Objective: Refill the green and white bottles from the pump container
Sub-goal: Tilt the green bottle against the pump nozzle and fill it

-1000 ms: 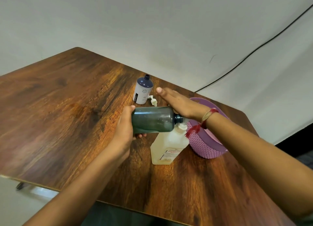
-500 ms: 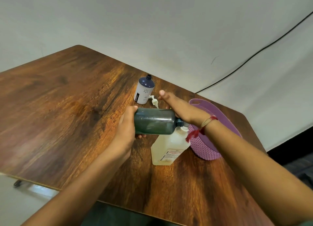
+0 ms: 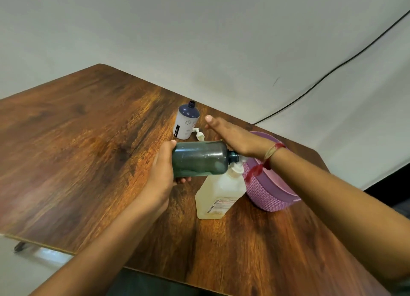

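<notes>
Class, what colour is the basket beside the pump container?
Purple, with a knit-like textured wall; the basket shows best in the head view.

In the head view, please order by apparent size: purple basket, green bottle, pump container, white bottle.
1. purple basket, partly behind the right arm.
2. green bottle and pump container look alike; the bottle is held nearer the camera, so no ranking.
3. white bottle, smallest, also farthest.

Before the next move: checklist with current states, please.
1. Left hand grips green bottle, held sideways: ok.
2. Its mouth lined up with the pump container outlet: cannot tell, right hand partly covers it.
3. Right hand flat over the pump head: ok.
4. Pump container upright on table: ok.
5. White bottle upright, uncapped: ok.
6. Green bottle's fill level: cannot tell.
</notes>
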